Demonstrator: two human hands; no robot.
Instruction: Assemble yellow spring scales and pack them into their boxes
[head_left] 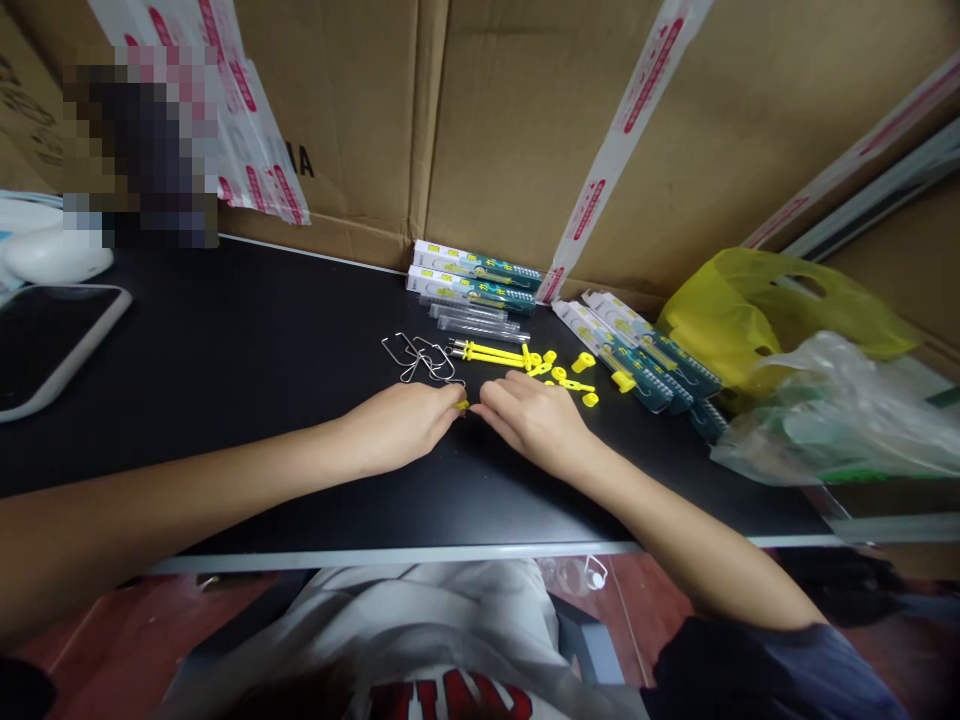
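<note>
My left hand point(409, 425) is closed, with a small yellow plastic piece point(463, 405) pinched at its fingertips. Facing it, my right hand point(536, 420) is closed in a pinch close to that piece; whatever lies between its fingers is too small to make out. Bent metal wire hooks point(420, 358) lie in a tangle just beyond my left hand. Behind my right hand are yellow rods point(495, 354) with metal ends, and several small yellow caps and connectors point(583, 362) are scattered around them. Clear plastic tubes point(480, 324) lie farther back.
Printed narrow boxes point(480, 288) are stacked at the back against cardboard point(510, 130). More such boxes point(637, 350) lie to the right, beside a yellow plastic bag point(720, 300) and a clear bag point(847, 410). A phone point(60, 345) rests at the left of the black table point(262, 340).
</note>
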